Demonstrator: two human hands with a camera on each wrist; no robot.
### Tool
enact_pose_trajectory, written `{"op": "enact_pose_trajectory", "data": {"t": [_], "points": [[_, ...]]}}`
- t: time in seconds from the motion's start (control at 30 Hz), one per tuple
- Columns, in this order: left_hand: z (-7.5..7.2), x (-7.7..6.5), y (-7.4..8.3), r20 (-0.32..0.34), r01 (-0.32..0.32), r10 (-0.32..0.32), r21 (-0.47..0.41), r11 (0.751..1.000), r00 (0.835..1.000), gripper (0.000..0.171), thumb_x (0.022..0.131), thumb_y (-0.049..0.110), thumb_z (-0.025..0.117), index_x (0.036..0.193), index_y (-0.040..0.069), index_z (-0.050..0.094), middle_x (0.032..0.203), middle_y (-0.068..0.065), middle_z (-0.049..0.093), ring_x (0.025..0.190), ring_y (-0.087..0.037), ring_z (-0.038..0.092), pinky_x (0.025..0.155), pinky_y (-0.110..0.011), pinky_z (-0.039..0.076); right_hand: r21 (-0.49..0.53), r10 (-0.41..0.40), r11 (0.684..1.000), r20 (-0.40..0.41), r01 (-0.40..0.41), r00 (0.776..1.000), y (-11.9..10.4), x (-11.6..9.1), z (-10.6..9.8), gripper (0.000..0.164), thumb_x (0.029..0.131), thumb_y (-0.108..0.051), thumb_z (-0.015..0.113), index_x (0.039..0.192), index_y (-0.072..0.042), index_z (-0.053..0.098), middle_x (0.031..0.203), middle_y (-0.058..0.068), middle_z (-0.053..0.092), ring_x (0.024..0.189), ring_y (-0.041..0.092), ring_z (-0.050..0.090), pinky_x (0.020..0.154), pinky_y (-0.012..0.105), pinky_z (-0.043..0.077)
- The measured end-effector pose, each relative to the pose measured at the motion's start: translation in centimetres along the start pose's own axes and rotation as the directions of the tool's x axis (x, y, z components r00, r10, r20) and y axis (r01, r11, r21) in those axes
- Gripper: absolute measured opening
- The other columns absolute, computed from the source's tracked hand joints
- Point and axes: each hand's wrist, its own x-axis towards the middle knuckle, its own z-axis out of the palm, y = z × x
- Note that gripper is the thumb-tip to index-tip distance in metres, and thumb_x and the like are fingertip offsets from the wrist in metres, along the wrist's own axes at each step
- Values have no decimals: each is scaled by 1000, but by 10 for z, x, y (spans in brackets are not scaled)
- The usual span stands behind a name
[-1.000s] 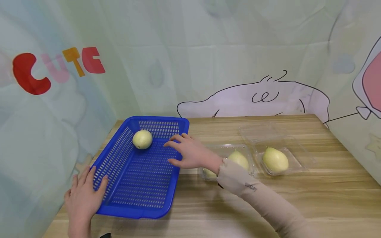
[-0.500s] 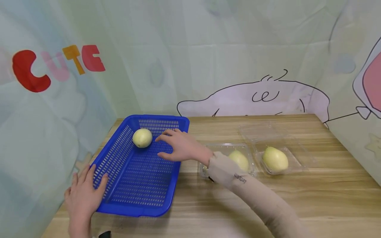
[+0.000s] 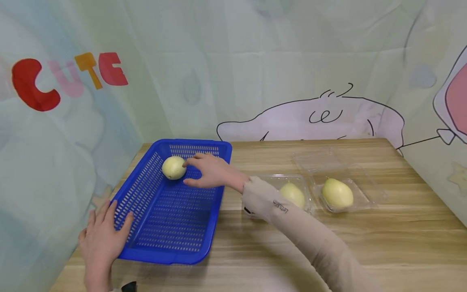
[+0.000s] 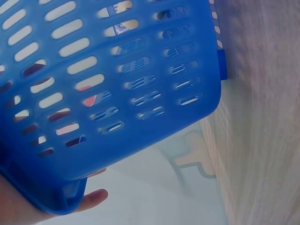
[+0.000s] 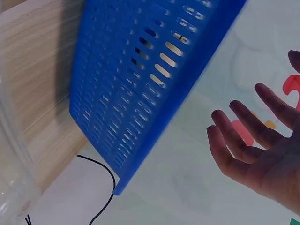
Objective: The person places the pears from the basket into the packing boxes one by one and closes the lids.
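Observation:
In the head view, a pale yellow pear [image 3: 173, 168] lies in the far left part of a blue slotted plastic basket [image 3: 166, 256]. My right hand [image 3: 209, 170] is over the basket beside the pear, fingers spread and gently bent. Its fingertips overlap the pear's right edge; whether they touch cannot be told. The right wrist view shows this hand [image 5: 267, 154] with loose fingers and a bare palm, above the basket's rim [image 5: 187, 93]. My left hand [image 3: 103, 239] rests on the basket's near left rim with fingers extended. In the left wrist view, its thumb or finger [image 4: 93, 199] shows past the rim.
Right of the basket, a clear plastic container [image 3: 288, 177] holds a pear [image 3: 293, 194], partly behind my right sleeve [image 3: 292, 219]. Further right, another pear [image 3: 337, 194] sits in a clear container with its lid [image 3: 317, 160] open. A printed cloth [image 3: 255, 73] stands behind the wooden table [image 3: 401, 251].
My right hand has moved left and farther in over the basket, up to the pear. My left hand stays on the rim. The basket and pears have not moved on the table.

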Motion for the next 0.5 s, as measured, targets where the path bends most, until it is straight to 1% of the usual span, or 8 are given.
{"op": "enact_pose_trajectory", "data": {"t": [0.1, 0.23, 0.37, 0.5], "points": [[-1, 0, 0, 6, 8, -8, 1, 1000, 1000, 68, 90, 49, 31, 139, 1, 23, 147, -21, 17, 131, -50, 10, 91, -70, 18, -9, -7, 1000, -6, 7, 1000, -3, 7, -2, 47, 84, -46, 51, 125, -23, 49, 123, 1, 52, 110, 17, 51, 88, 32, 45], [0, 0, -2, 6, 4, -4, 5, 1000, 1000, 69, 90, 49, 31, 139, 1, 23, 147, -21, 17, 130, -51, 10, 90, -70, 19, 4, -12, 1000, -2, 12, 1000, -9, 15, -1, 46, 85, -46, 50, 125, -22, 49, 120, 0, 53, 104, 16, 52, 86, 29, 45], [0, -1, -1, 6, 1, -1, 6, 1000, 1000, 69, 90, 50, 31, 139, 1, 23, 147, -21, 17, 130, -50, 11, 90, -70, 19, 22, -8, 1000, 1, 8, 1000, -14, 21, 1, 46, 85, -46, 50, 124, -23, 49, 124, 1, 51, 108, 17, 50, 87, 29, 44], [0, -1, 1, -2, 3, -3, 8, 1000, 1000, 69, 90, 49, 32, 139, 1, 24, 146, -21, 19, 130, -50, 13, 90, -69, 19, 25, -4, 1000, 1, 4, 1000, -18, 24, 1, 45, 85, -45, 50, 124, -23, 49, 122, 1, 52, 109, 17, 50, 85, 28, 45]]}}
